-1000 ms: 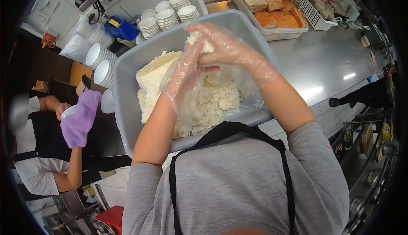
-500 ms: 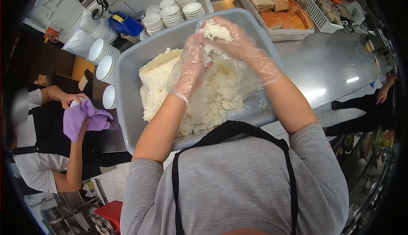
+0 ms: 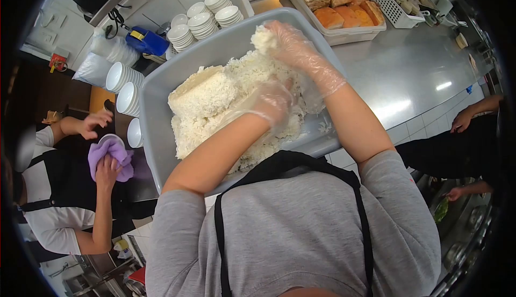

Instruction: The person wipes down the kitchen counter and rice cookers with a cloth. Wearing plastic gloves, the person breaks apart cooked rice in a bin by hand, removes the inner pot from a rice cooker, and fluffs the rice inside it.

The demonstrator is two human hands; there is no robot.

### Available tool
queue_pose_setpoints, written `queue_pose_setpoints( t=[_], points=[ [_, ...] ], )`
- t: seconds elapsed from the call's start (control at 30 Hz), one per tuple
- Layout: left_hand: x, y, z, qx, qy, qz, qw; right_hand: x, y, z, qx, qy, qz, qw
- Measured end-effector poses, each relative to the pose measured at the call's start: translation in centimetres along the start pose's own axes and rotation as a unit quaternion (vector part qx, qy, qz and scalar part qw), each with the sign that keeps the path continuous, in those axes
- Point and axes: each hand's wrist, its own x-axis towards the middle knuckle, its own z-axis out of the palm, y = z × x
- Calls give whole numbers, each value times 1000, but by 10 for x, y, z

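A large grey plastic tub (image 3: 156,95) in front of me holds a heap of white cooked rice (image 3: 244,74). Part of that heap is a packed block of rice (image 3: 201,92) at the left. My right hand (image 3: 295,47), in a clear plastic glove, is closed around a clump of rice (image 3: 263,40) above the tub's far side. My left hand (image 3: 274,101), gloved as well, is low over the loose rice near the middle. Motion smears its fingers, so whether it grips anything does not show.
Stacked small white bowls (image 3: 201,25) stand behind the tub, more bowls (image 3: 128,98) at its left. A container of orange-crusted slabs (image 3: 330,17) and a white basket (image 3: 395,6) are back right. A co-worker at left holds a purple cloth (image 3: 110,160); another person stands at right.
My hands have separated. The right keeps a rice clump up at the far side, while the left has dropped toward the rice. The left co-worker has taken one hand off the cloth.
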Motion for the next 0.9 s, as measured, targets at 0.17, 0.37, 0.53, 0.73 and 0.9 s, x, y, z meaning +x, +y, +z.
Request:
queue_pose_setpoints(
  t=[0.17,0.37,0.53,0.73,0.9],
  points=[
    [45,4,-9,59,-200,-56,977,9,7,1,146,56,-63,986],
    [44,-19,32,-156,-33,-65,985,3,-1,-20,258,51,8,965],
    [12,-23,18,-223,39,-21,974,12,2,-18,153,71,-12,986],
    [-25,-18,-8,-303,39,-80,949,2,-13,-30,154,10,-36,987],
    [-45,-7,-24,-238,-17,-111,965,-6,2,-17,-6,-54,-44,998]
  ],
)
